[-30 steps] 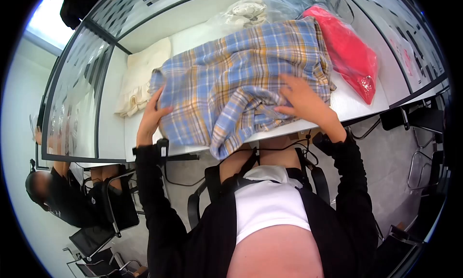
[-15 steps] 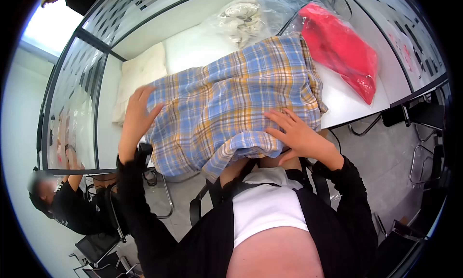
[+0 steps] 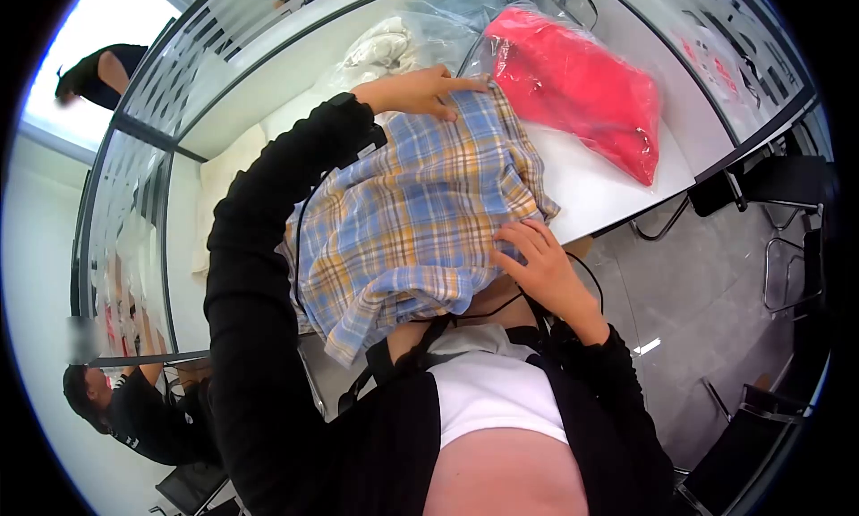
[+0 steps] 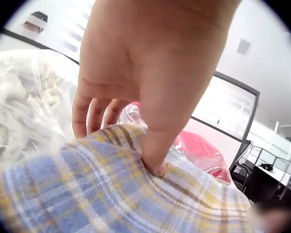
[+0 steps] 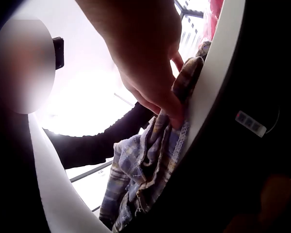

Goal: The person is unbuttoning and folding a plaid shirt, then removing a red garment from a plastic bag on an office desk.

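Shirt (image 3: pixel 412 221) lies on the table (image 3: pixel 608 194), its near end overhanging the edge. Left hand (image 3: pixel 425 91), fingers straight, presses the far end just beside the red bag (image 3: pixel 573 87). Right hand (image 3: pixel 537 266) pinches the near hem. Recommended: hold both ends taut, smooth outward, avoid the bag. The long axis runs near-to-far, pointing away from the person.
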A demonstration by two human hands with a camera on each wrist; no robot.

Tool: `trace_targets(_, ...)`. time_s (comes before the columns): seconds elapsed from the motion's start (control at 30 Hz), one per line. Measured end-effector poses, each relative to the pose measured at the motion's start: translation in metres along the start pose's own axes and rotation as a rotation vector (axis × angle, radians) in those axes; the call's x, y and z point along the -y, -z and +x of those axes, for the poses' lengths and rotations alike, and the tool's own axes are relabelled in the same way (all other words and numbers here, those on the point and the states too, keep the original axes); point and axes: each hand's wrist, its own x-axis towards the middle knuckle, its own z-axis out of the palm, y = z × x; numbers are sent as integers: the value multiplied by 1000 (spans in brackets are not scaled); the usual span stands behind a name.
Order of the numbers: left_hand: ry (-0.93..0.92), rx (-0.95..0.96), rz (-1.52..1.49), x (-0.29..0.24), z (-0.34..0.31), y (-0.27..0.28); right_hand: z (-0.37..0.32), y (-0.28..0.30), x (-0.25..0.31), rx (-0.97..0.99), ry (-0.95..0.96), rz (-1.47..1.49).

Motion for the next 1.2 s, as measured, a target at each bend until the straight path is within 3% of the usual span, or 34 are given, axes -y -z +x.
trace_targets(0.03,6,2,-85,-2,3,2,1,0,-1,-29,10,5)
trace_targets(0.13,-168,-63,98,9,17,8,0,-1,-3,-63,41,51)
trace_targets(0.17,-246,-165,-70,12,16,10,-1,-3,-4,-57,58,52)
trace_targets(0.3,-22,-219,-115,13,-2,35,-4,-4,-6,-39,52,68)
trace_targets(0.4,-87,-332,-152,26,-9,23,4,4,-10,9,6,123)
trace_targets(0.57,44,-317,-20,23,-25,19,1,13,-12,94,-119,251)
trace_targets(0.63,2,-307,118,19,-51,23,-1,24,-14,182,-156,326)
trace_targets(0.73,79,-234,67,-16,-107,22,4,39,-20,209,-206,350)
trace_targets(0.87,199,-44,36,-73,-183,-3,53,70,-30,312,-192,342)
trace_targets(0.93,165,-126,-35,-93,-214,-32,90,76,-36,350,-114,420)
trace_targets(1.0,213,-237,76,-114,-239,-68,136,74,-37,401,55,403)
trace_targets(1.1,426,-278,20,-146,-253,-105,206,43,-42,544,81,379)
trace_targets(1.2,568,-318,4,-165,-263,-131,263,-19,-46,591,263,174)
